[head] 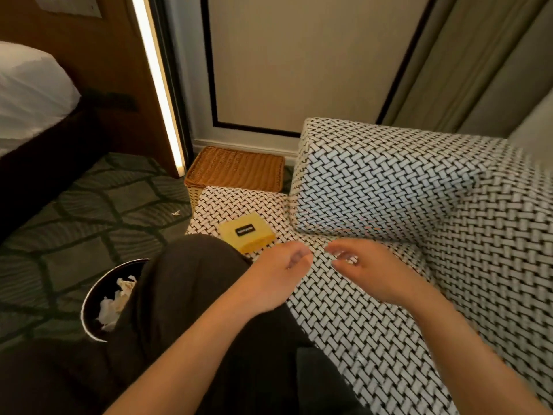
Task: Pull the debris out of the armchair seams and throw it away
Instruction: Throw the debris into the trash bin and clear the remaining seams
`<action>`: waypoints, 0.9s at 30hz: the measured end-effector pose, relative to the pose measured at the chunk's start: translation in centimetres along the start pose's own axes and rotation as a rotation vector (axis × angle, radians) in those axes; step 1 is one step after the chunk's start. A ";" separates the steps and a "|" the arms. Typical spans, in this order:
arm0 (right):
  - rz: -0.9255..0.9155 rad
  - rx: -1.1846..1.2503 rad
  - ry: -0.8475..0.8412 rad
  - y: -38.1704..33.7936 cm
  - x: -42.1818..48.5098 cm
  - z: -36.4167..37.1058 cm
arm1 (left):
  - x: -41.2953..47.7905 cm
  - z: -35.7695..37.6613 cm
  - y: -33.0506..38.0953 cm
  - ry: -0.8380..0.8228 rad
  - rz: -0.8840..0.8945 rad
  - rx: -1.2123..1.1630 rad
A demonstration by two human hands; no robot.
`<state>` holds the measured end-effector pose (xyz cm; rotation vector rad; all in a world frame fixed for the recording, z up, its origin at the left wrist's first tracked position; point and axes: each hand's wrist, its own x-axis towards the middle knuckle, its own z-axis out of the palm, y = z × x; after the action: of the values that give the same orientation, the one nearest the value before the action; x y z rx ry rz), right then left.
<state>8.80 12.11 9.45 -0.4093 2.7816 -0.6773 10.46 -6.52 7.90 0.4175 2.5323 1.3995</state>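
Yellow box (247, 232) just beyond left hand (276, 278), loosely curled, empty; right hand (369, 272) blurred, grip unclear. Crumpled debris (115, 305) in black bin (85, 307), half hidden by knee (185, 280); one scrap (175, 212) on patterned carpet (74, 235). Wicker basket (236, 169) behind woven armchair seat (344, 322).

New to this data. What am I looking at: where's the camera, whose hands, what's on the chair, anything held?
No machine: a person wears one wide-angle camera on the head, looking forward and down, so this is their own view. The left hand and right hand hover close together over the patterned armchair seat, beside its armrest. Fingers are loosely curled; blur hides whether either grip holds anything. A yellow box lies on the upholstery ahead of the left hand. On the carpet stand a wicker basket and a dark bin holding crumpled paper, plus one loose scrap.
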 end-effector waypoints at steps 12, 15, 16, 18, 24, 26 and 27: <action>0.517 -0.075 0.013 11.5 -13.7 6.8 | 0.2 16.6 5.4 -0.352 -0.024 -0.102; 0.622 -0.069 0.050 11.8 -15.9 8.9 | -0.7 19.7 5.6 -0.420 -0.029 -0.047; 0.661 -0.060 0.058 11.8 -16.6 9.3 | -1.1 20.5 5.5 -0.445 -0.027 -0.021; 0.752 -0.059 0.053 12.3 -18.2 9.6 | -2.1 22.1 5.3 -0.511 -0.004 0.045; 0.946 -0.245 -0.010 15.5 -20.8 8.3 | -2.3 22.7 3.6 -0.560 -0.038 0.153; 0.970 -0.250 -0.057 16.2 -20.7 8.0 | -2.2 22.6 3.0 -0.580 -0.069 0.188; 0.979 -0.259 -0.089 16.3 -20.3 8.0 | -2.2 22.4 2.7 -0.577 -0.079 0.207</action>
<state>26.63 29.37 -1.78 0.8193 2.5253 -0.0552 20.08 11.75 -1.40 0.6414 2.1818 0.8306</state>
